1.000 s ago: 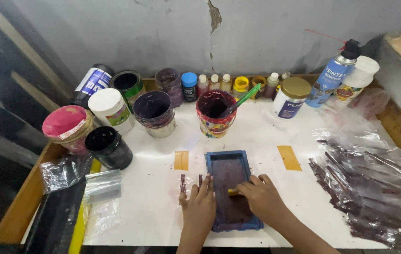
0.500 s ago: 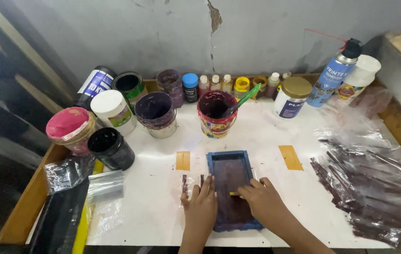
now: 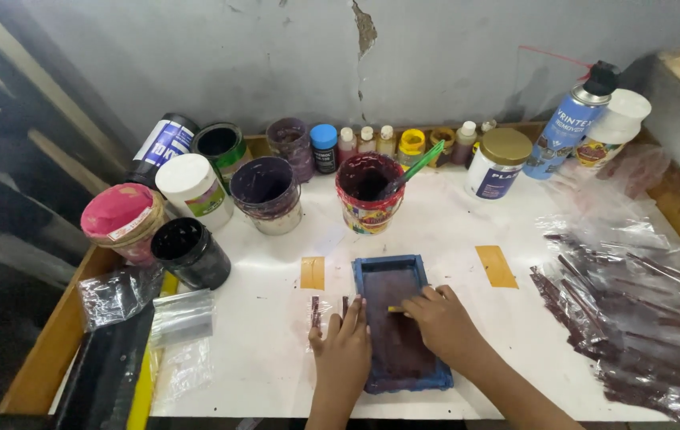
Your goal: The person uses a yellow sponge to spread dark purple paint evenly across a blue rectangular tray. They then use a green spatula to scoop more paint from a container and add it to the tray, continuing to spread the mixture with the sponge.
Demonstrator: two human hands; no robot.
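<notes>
My right hand has its fingers pinched on a small yellow squeegee, pressed to the mesh of the blue-framed screen. The frame's long axis runs away from me toward the red ink tub. My left hand lies flat, fingers spread, on its left rail, touching the white worktop.

Both hands on a blue-framed screen — paint pots behind.
</notes>
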